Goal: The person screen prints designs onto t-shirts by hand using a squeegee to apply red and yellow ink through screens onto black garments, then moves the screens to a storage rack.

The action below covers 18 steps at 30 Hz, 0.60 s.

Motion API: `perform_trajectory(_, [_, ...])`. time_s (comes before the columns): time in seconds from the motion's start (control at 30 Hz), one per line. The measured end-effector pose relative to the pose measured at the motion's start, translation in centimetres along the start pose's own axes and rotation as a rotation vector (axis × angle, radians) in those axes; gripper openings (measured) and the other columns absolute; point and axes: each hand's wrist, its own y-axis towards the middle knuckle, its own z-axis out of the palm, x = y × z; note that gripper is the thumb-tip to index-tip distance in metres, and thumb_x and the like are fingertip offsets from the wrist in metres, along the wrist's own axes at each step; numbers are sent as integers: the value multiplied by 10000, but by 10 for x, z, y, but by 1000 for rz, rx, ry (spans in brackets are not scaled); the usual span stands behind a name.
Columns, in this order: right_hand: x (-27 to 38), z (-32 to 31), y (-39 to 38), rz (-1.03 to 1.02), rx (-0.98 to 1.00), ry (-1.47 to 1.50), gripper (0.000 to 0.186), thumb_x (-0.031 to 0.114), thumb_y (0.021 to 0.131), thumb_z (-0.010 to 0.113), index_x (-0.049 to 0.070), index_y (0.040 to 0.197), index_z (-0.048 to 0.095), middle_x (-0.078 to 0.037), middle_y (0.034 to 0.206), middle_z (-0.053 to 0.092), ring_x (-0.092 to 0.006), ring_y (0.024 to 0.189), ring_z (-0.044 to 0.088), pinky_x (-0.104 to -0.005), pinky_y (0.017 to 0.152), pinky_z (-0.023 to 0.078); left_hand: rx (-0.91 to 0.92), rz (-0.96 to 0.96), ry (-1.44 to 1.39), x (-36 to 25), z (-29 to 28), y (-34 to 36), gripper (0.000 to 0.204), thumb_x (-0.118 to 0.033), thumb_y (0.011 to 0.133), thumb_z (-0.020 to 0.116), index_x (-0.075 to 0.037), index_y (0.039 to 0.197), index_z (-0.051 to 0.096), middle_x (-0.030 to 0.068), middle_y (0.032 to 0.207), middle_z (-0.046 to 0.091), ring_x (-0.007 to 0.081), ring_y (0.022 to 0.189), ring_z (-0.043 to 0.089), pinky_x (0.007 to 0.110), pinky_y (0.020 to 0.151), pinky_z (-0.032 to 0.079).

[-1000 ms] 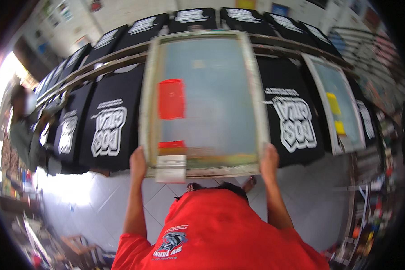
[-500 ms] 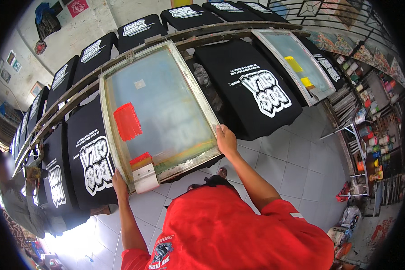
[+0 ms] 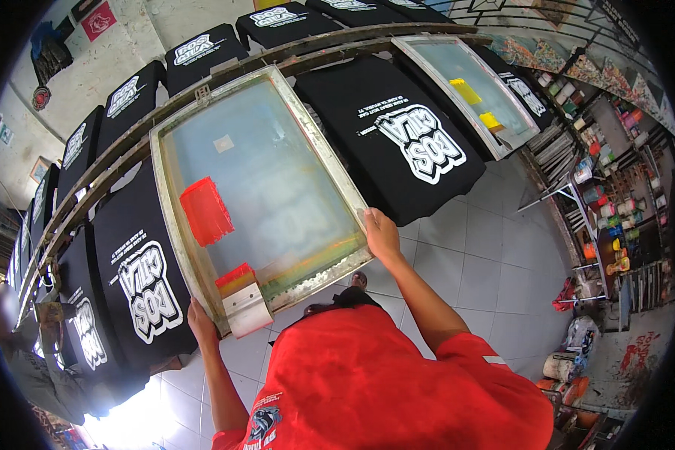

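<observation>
Both of my hands grip the near end of a large screen-printing frame point(image 3: 319, 157), which has a worn, pale rim and a translucent grey-blue mesh. My left hand point(image 3: 202, 324) is closed on the near left corner. At the near right corner, my right hand point(image 3: 382, 234) wraps the rim with the thumb on top. On the mesh lies a patch of red ink point(image 3: 206, 211). Inside the near left corner rests a squeegee point(image 3: 247, 309) with a pale handle, beside more red ink. Whatever lies under the frame is hidden.
Black shirts with white lettering flank the frame, one on the left point(image 3: 146, 292) and one on the right point(image 3: 420, 142). A second screen frame point(image 3: 469, 94) with yellow ink lies farther right. Paint pots point(image 3: 607, 217) fill racks at right. A person point(image 3: 34, 360) stands far left.
The view has turned slightly, so the surrounding shirts and racks shift left. The frame's near end has swung a little to the right relative to the shirts, with both hands still on it.
</observation>
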Motion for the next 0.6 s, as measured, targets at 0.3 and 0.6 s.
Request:
perform_trajectory(0.3, [-66,-102,38,-2,-70,-6,474,369,968,396,-26,1112,614,-232,1079,639,-407,1040,587,-435,891,448,37,41,-39,-44,95,-57,436,-308,1024,368,65,998,592,110,865,604,173,781,527,326,739,436])
perform_trajectory(0.6, [-192,-239,142,-17,-70,91,458,313,986,392,-79,1091,605,-261,1111,626,-368,1048,599,-394,912,435,43,81,-91,-77,286,-136,379,-253,1013,385,38,834,551,81,721,521,145,683,444,326,659,413])
